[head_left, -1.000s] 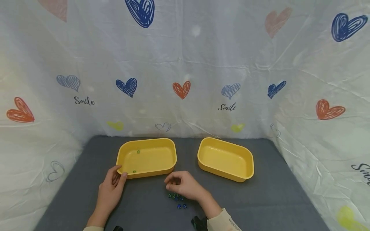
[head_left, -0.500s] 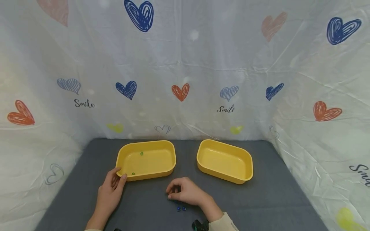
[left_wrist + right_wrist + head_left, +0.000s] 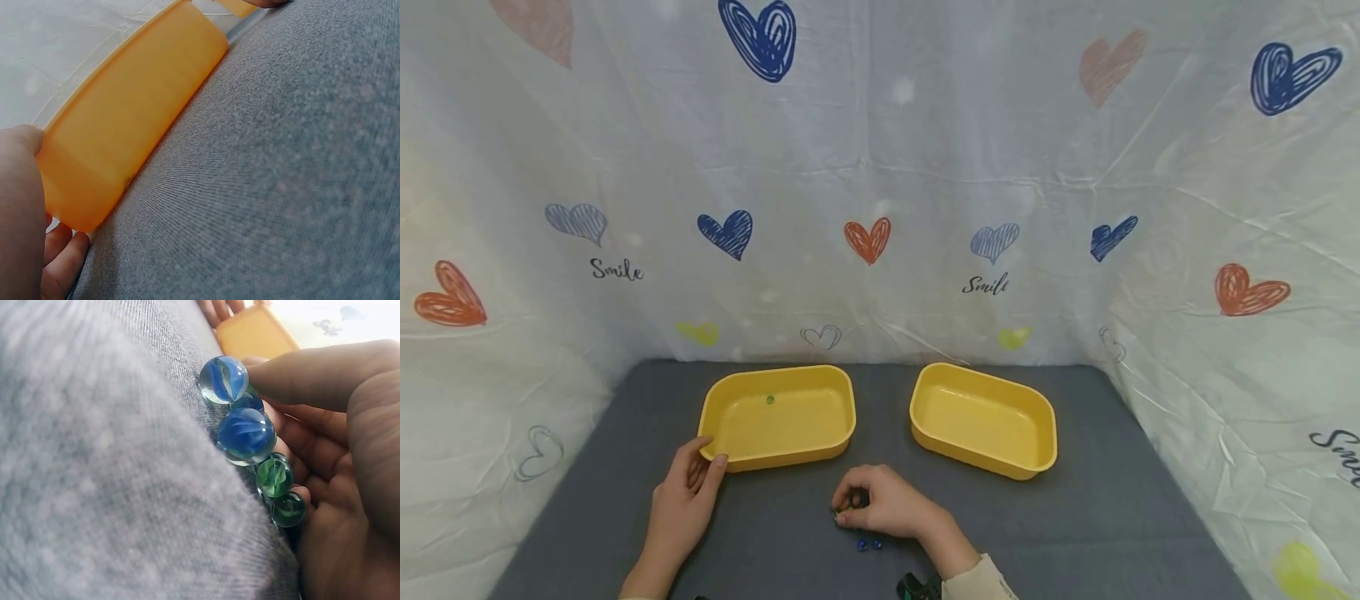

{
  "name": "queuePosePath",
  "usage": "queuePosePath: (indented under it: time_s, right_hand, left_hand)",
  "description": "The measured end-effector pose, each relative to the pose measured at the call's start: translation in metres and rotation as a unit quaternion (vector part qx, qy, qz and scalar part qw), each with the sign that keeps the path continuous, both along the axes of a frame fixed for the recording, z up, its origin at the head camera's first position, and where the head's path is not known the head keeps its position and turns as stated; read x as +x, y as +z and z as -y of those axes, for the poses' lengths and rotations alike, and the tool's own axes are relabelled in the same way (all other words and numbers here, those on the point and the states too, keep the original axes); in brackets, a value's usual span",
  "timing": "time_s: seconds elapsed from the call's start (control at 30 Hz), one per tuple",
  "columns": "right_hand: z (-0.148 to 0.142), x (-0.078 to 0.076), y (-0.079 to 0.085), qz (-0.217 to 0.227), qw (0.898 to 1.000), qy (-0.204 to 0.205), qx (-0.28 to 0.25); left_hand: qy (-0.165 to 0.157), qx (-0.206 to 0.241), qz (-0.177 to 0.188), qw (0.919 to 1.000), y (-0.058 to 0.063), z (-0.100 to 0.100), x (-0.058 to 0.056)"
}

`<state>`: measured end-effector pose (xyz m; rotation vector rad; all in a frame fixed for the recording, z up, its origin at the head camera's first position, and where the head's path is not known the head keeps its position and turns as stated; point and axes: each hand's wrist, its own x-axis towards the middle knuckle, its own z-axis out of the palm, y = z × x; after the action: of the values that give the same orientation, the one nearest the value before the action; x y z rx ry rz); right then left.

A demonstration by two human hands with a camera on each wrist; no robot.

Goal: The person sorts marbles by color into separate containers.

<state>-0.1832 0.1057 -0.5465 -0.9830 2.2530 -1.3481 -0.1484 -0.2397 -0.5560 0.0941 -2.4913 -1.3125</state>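
Note:
My left hand [image 3: 687, 492] grips the near left corner of a yellow plastic tray [image 3: 786, 459], thumb outside and fingers at the rim. A green marble [image 3: 771, 400] lies inside toward the back. In front of this tray, my right hand [image 3: 883, 500] curls over a cluster of marbles, thumb and index finger pinching one at their tips. The right wrist view shows blue marbles [image 3: 246, 435] and green marbles [image 3: 274, 476] on the cloth, right against the fingers. Two blue marbles [image 3: 862, 545] sit nearer me, and the hand hides much of the cluster from above.
A second yellow tray [image 3: 985, 454] stands at the right, angled, with no marbles showing inside. Grey cloth [image 3: 1060, 533] covers the table. A white curtain [image 3: 805, 167] printed with hearts hangs behind and at both sides.
My right hand has lowered slightly toward me over the marble cluster, closing thumb and index together. The tray's rear green marble has shifted right; its front one no longer shows. My left hand keeps its grip.

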Motion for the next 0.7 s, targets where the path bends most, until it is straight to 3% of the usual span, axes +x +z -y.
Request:
queuePosePath:
  time_s: [0.27, 0.7]
  right_hand:
    - [0.0017, -0.0007, 0.0004, -0.037, 0.999, 0.014, 0.014]
    - [0.0039, 0.0003, 0.0021, -0.045, 0.999, 0.013, 0.022]
  left_hand:
    - [-0.001, -0.001, 0.001, 1.0, 0.0018, 0.0001, 0.0009]
    - [0.008, 0.0, 0.002, 1.0, 0.001, -0.0012, 0.0005]
